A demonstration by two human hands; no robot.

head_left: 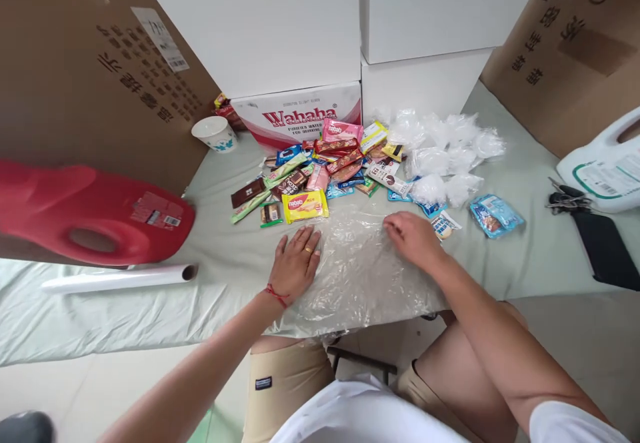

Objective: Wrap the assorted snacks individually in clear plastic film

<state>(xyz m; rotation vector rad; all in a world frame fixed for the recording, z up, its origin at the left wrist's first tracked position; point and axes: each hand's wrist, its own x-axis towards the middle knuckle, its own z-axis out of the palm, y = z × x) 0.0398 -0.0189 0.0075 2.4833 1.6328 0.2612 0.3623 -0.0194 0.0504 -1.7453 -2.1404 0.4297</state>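
A crinkled sheet of clear plastic wrap (367,276) lies spread on the table in front of me, its near edge hanging over the table's front. My left hand (296,263) rests flat on the left side of the wrap, fingers stretched out. At the wrap's upper right, my right hand (413,238) is closed, thumb and fingers pinching the film. Just beyond the left fingertips sits a yellow nabati wafer pack (305,205). Behind it is a loose heap of wrapped snacks, with a pink nabati pack (342,130) at its back.
Several clear plastic-wrapped bundles (445,150) lie at the back right, near a blue snack packet (496,215). A wrap roll (123,278) and red jug (90,213) lie left. A paper cup (215,134), phone (607,246), keys (567,196) and white jug (607,166) also stand around.
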